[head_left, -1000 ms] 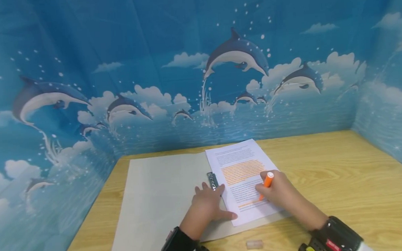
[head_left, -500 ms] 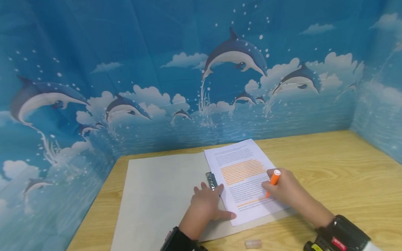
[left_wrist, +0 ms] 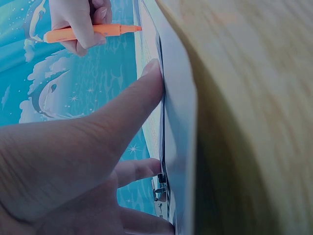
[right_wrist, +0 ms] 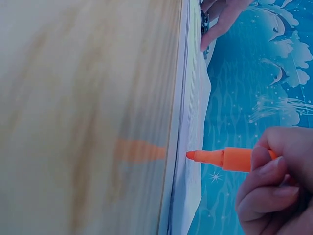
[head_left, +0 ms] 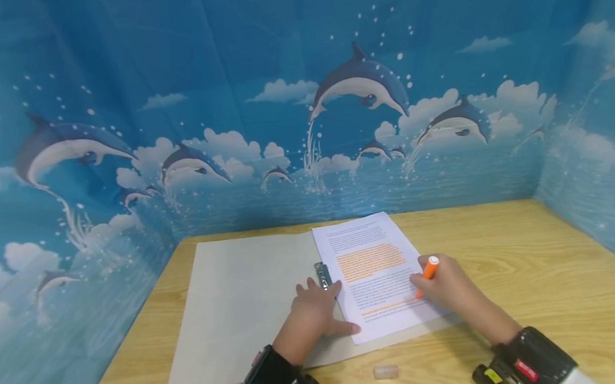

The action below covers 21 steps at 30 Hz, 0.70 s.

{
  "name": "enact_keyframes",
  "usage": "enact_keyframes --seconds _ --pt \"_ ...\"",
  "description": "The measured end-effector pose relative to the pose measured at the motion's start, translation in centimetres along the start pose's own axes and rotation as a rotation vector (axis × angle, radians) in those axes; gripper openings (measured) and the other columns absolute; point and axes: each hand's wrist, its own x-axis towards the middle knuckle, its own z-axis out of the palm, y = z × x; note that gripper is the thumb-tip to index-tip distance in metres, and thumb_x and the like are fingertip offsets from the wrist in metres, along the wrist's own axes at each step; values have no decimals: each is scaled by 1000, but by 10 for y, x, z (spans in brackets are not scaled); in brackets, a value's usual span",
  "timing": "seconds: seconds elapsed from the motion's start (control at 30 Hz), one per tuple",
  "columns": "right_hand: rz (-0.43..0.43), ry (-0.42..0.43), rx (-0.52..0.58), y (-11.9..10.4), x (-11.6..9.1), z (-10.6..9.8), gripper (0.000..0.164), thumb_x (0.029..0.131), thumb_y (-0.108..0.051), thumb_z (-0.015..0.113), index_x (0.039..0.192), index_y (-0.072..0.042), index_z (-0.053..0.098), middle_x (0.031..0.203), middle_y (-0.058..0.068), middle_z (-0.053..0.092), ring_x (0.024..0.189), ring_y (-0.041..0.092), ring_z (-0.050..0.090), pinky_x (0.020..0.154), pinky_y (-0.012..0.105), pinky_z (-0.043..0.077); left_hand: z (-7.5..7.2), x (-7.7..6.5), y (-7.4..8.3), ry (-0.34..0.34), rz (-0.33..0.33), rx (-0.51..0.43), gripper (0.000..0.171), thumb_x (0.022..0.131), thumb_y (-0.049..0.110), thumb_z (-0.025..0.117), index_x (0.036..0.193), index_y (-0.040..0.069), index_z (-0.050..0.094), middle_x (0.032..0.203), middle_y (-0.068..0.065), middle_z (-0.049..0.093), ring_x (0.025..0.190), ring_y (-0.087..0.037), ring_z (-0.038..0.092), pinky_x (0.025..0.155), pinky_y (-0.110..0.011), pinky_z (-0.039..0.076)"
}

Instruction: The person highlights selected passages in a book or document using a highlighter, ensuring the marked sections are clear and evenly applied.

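In the head view, my right hand [head_left: 447, 281] pinches an orange highlighter [head_left: 430, 268] over the right side of a printed sheet [head_left: 379, 289]. The highlighter's tip is at the right end of an orange line low on the page; a larger orange block marks the lines higher up. My left hand [head_left: 315, 313] lies with spread fingers at the sheet's left edge, its thumb on the lower left corner. Beside its fingertips is the metal clip [head_left: 322, 275] of an opened folder [head_left: 245, 309]. In the right wrist view, curled fingers grip the highlighter [right_wrist: 237, 159].
A small translucent cap [head_left: 386, 372] lies on the wooden table [head_left: 548, 273] near the front edge, below the folder. Behind the table hangs a blue curtain [head_left: 260, 62] printed with dolphins. Each wrist wears a black strap with a camera.
My right hand has moved to the right across the page with the highlighter, and the lower orange line has grown longer. The left hand has stayed in place.
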Motion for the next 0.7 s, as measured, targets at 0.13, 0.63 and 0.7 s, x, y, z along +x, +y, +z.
enact_keyframes --seconds 0.13,0.63,0.7 --pt "8 0 -2 2 1 -4 34 75 -2 66 60 -6 36 53 -2 29 44 12 34 41 22 28 0 0 0 -1 4 -5 98 58 66 72 141 24 42 147 -29 35 132 -53 26 103 -61 37" --pt "4 16 -43 9 0 -12 33 75 -2 64 60 -6 35 55 -2 26 47 13 31 45 25 28 0 0 0 3 12 2 98 58 67 71 141 23 42 146 -29 36 131 -54 26 103 -61 38" --pt "-1 17 -48 9 0 -13 33 75 -2 64 60 -7 35 55 -2 26 47 13 30 45 25 28 1 0 -1 2 13 1 98 57 68 71 141 23 42 146 -29 36 131 -54 26 103 -61 38"
